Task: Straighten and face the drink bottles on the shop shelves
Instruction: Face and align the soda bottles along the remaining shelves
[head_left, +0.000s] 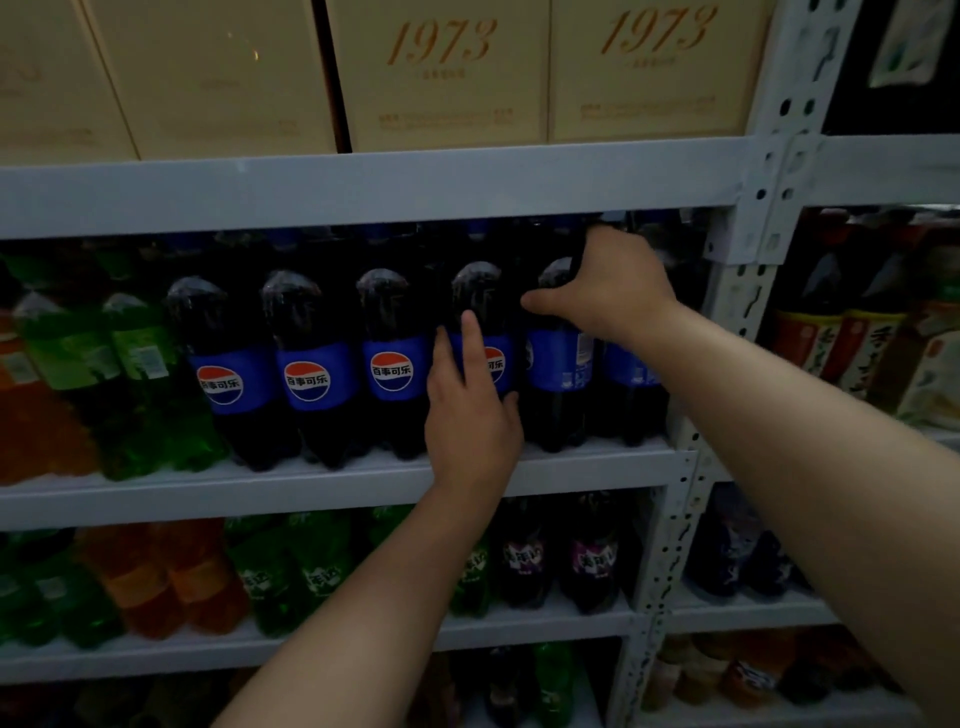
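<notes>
Nearest my feed, the right forearm (805, 415) stretched in from 4 o'clock and the left forearm (332, 623) from 6. The left hand (470, 415) lay with straight fingers against the logo-forward cola bottle (478, 291) at centre. At its 2 o'clock, the right hand (608, 291) gripped the shoulder of the turned cola bottle (558, 364), whose label showed its barcode side. Both bottles stood on the middle shelf (311, 488), with three faced cola bottles (306, 379) at 9 o'clock and cream boxes (441, 78) at 12.
</notes>
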